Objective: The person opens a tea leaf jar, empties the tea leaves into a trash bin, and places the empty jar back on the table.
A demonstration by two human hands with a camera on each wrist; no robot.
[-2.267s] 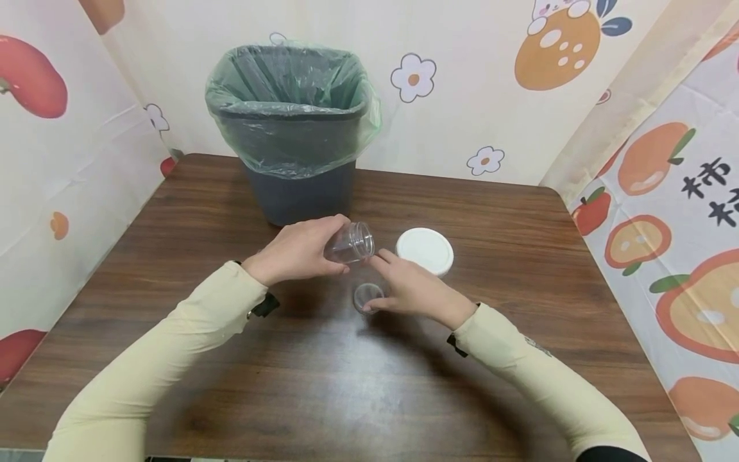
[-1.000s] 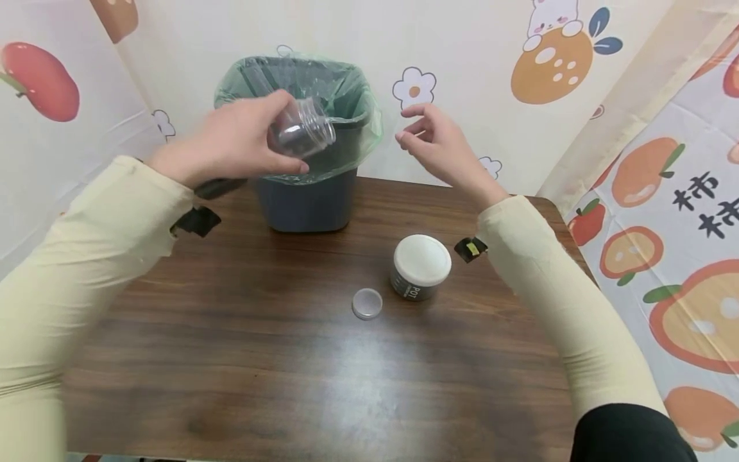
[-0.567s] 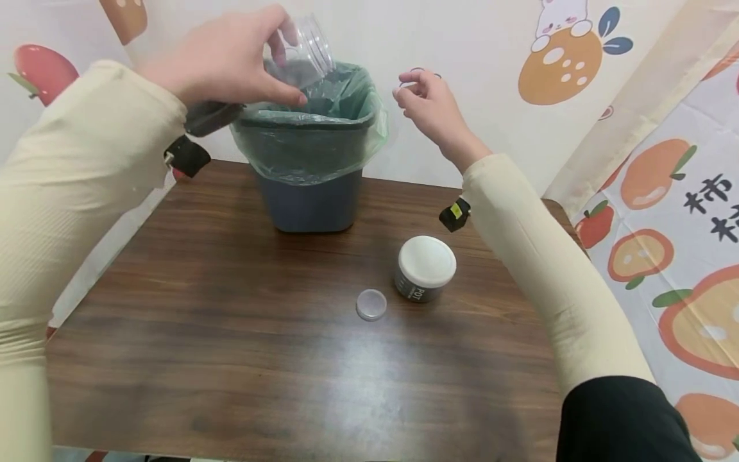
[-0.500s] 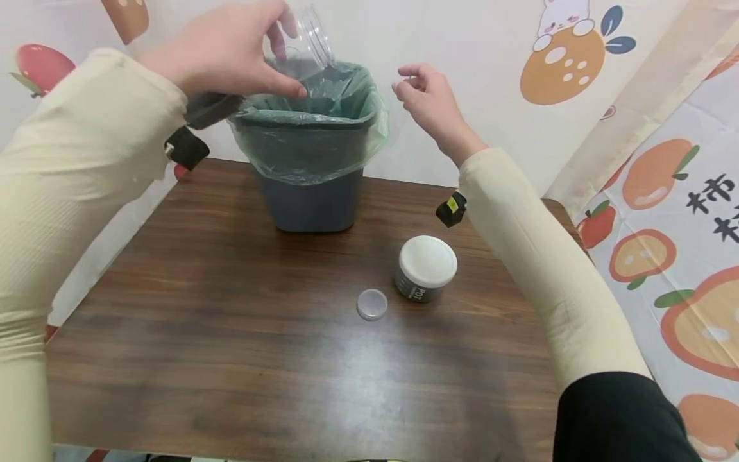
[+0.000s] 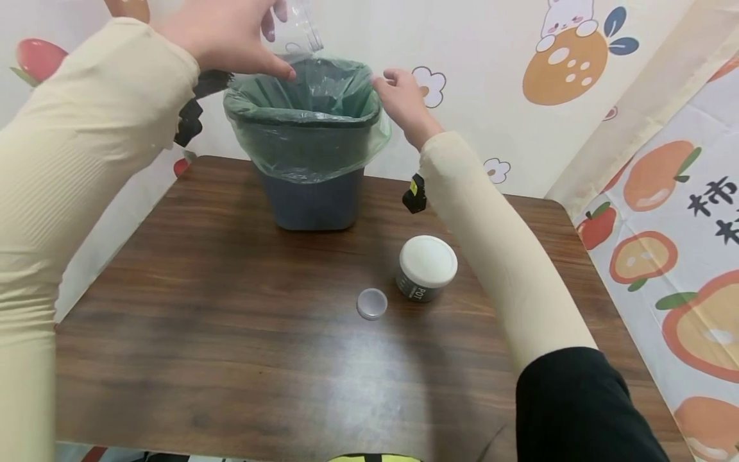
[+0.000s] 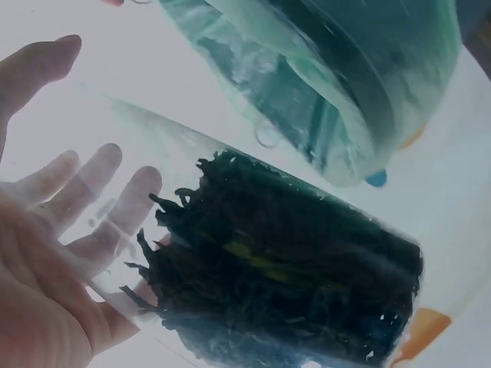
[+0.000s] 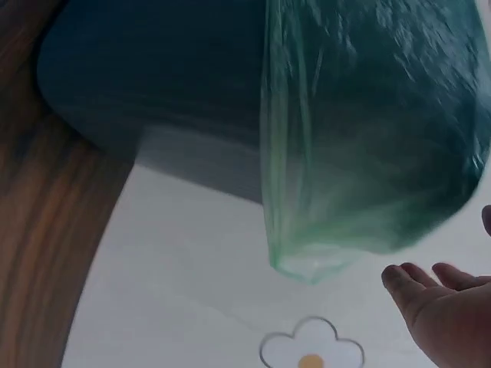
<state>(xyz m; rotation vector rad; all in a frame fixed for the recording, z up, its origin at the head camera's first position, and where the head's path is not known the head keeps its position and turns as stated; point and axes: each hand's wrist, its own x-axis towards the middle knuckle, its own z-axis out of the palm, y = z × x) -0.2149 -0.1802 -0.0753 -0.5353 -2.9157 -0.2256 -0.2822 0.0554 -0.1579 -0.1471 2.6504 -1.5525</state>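
My left hand grips a clear screw-top jar near its mouth, at the top of the head view. Tipped on its side, the jar has its threaded mouth over the bin's opening. In the left wrist view, dark dried leaf-like strands fill the jar's bottom end. My right hand is beside the right rim of the bin, fingers loosely bent with nothing held. A green plastic bag lines the dark bin and hangs over its rim.
A small clear lid lies on the wooden table. Beside it stands a white-lidded tub with a dark lower part marked POT. Fruit-printed cloth hangs behind the bin and along both sides.
My left hand has carried the jar from above the table up over the bin, tilting it further. My right hand has moved from near the clear lid to the bin's right rim.
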